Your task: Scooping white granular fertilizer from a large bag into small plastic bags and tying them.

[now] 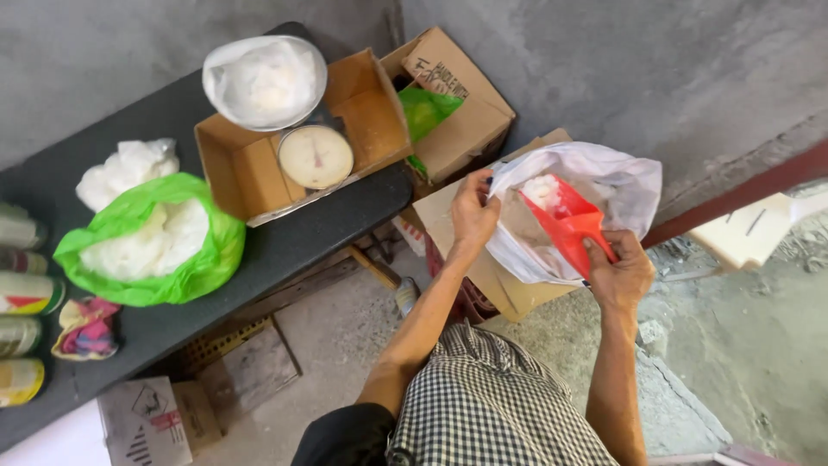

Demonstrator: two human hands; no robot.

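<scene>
The scoop (571,226) sits in the bag (621,185) held between the hands, the left hand (473,216) at its rim and the right hand (619,274) on the scoop's handle. Left of the hands, on the worktop (285,246), a dial scale (315,155) stands in an open carton (250,168). Farther left lies a second bag (155,242), with cans (21,293) beyond it.

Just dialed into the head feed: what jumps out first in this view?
The red scoop stands out at centre right, held by the right hand inside a white plastic bag whose rim the left hand grips. On the dark table at left sits a bright green bag of white stuff, with a dial scale in a cardboard box behind it.
</scene>
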